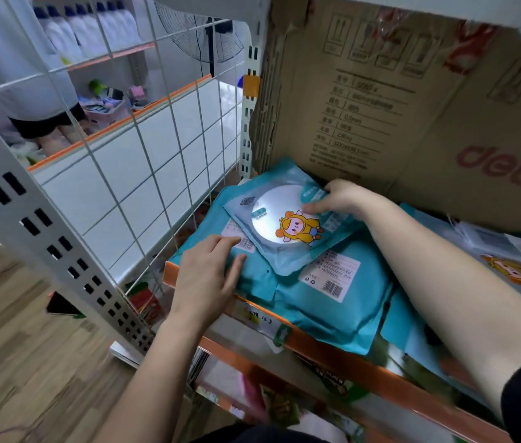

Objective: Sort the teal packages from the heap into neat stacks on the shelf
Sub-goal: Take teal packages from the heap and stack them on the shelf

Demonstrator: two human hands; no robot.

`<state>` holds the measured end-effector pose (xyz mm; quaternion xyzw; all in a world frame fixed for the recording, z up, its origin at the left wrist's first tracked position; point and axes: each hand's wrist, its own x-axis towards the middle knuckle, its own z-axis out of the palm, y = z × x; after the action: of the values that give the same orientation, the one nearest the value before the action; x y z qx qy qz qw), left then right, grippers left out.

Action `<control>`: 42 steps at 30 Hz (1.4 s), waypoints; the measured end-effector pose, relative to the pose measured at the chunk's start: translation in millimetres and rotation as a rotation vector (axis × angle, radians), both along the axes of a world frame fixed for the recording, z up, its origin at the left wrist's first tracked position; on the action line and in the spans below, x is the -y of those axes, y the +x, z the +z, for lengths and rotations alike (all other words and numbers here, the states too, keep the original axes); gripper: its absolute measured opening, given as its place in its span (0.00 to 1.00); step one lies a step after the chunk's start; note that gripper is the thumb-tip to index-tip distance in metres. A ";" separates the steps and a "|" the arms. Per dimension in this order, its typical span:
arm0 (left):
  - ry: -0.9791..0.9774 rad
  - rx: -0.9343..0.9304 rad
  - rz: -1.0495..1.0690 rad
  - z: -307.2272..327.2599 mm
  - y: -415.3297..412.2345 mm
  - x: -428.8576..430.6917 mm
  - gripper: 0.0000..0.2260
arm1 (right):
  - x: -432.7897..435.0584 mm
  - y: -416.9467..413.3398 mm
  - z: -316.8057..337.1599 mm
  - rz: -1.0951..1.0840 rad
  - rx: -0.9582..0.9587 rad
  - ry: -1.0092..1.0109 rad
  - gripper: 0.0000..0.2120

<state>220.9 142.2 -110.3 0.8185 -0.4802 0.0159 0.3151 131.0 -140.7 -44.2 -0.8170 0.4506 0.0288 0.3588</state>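
I see left hand (208, 276) flat, fingers straight, pressing teal stack (316, 302) on shelf (412, 390). Right hand (340, 199) pinches top package (272, 225) edge, thumb on top.

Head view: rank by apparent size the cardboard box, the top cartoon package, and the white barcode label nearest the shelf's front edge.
1. cardboard box, largest by far, even though it is cropped
2. cartoon package
3. barcode label, clearly smallest
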 end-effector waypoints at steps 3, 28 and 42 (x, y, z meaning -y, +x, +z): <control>0.003 0.002 -0.006 -1.4 -0.9 1.8 0.21 | -6.8 -13.0 17.2 -0.049 0.232 0.055 0.13; 0.270 0.184 0.036 -2.3 -21.6 100.3 0.18 | -52.2 -200.6 30.2 -0.633 0.942 0.273 0.04; -0.629 -0.390 -0.195 76.5 -31.2 67.6 0.11 | -62.7 -215.0 29.3 -0.661 1.026 0.228 0.05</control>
<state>189.7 74.6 -33.8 0.6198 -0.4586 -0.0237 0.6363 -84.0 -78.0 -15.0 -0.5005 0.4438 -0.4322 0.6048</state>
